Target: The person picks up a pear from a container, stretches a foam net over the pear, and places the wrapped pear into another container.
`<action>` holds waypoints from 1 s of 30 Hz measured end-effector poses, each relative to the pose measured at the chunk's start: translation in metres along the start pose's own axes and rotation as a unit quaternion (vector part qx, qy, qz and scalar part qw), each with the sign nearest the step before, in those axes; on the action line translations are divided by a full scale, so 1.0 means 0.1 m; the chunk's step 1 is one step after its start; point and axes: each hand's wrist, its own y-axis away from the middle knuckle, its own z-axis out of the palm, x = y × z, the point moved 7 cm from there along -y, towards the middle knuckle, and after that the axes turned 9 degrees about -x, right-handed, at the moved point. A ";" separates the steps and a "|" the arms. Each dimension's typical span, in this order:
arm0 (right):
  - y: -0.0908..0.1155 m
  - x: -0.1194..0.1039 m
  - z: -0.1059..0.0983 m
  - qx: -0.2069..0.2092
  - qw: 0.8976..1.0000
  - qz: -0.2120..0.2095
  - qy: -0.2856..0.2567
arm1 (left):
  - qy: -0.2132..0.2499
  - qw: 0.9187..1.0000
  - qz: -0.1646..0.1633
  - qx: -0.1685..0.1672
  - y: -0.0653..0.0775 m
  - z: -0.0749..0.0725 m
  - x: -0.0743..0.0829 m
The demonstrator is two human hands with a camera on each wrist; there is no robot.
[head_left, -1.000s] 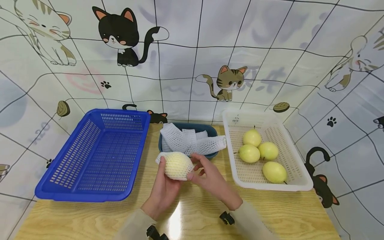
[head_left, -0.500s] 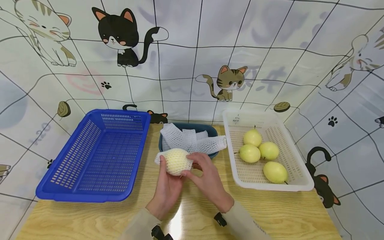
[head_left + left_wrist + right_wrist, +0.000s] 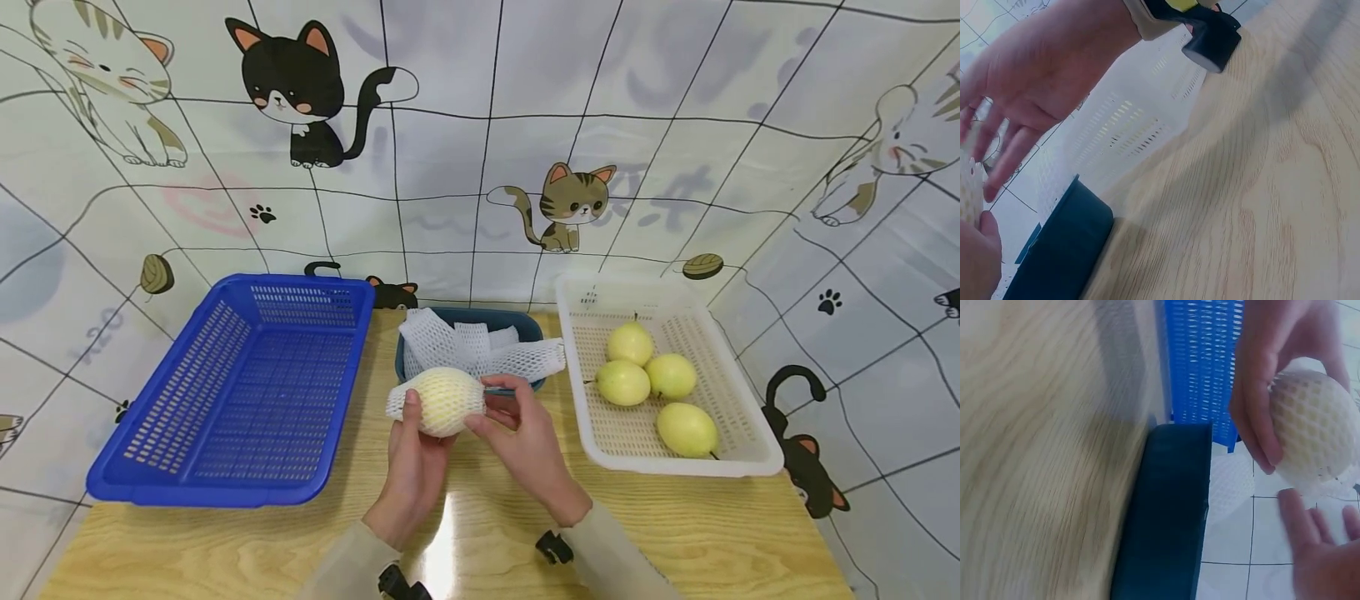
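Note:
A pale yellow pear in a white foam net sleeve (image 3: 447, 402) is held above the table, in front of the small dark teal bin. My left hand (image 3: 411, 475) grips it from below and the left, thumb on the near side. The sleeve's loose end sticks out to the left. My right hand (image 3: 534, 450) pinches the sleeve's right edge between thumb and fingers; its other fingers are partly hidden. In the right wrist view the netted pear (image 3: 1313, 425) sits in the left hand (image 3: 1263, 381), with the right fingers at its rim.
Several white foam net sleeves (image 3: 442, 342) lie in the dark teal bin (image 3: 487, 315), one hanging over its right rim. A blue basket (image 3: 262, 400) stands at the left. At the right, a white basket (image 3: 600, 454) holds several yellow-green pears (image 3: 687, 430).
Both hands have raised the netted pear slightly away from me. The right fingers have shifted along the sleeve's right edge, which now sits further over the pear. Baskets and bin have not moved.

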 end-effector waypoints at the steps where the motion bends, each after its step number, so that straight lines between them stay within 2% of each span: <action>1: 0.00 0.03 0.00 -0.003 1.000 0.021 -0.012 | 0.004 1.000 0.002 0.003 0.00 0.00 0.00; 3: -0.01 0.08 0.00 -0.014 0.998 0.049 -0.025 | 0.004 1.000 0.006 0.002 0.01 0.00 0.01; 5: -0.03 0.11 0.03 -0.029 0.997 0.066 -0.014 | 0.004 1.000 0.009 0.000 0.01 0.01 0.00; 8: -0.06 0.11 0.06 -0.044 0.997 0.069 0.000 | 0.000 1.000 0.007 -0.003 0.02 0.03 -0.02; 11: -0.08 0.08 0.06 -0.031 0.998 0.062 -0.003 | -0.003 1.000 0.004 -0.007 0.03 0.03 -0.03; 19: -0.05 0.01 -0.01 0.019 1.000 0.005 -0.006 | 0.004 1.000 0.003 -0.016 0.05 0.03 -0.03; 24: -0.01 0.00 -0.04 0.052 0.999 0.013 0.013 | 0.021 1.000 0.008 -0.015 0.06 0.03 -0.04; 26: 0.00 0.00 -0.05 0.059 0.998 0.017 0.015 | 0.022 0.999 0.017 -0.028 0.07 0.04 -0.03; 30: 0.00 0.03 -0.05 0.058 0.998 0.033 -0.015 | 0.017 0.998 0.038 -0.049 0.09 0.06 -0.03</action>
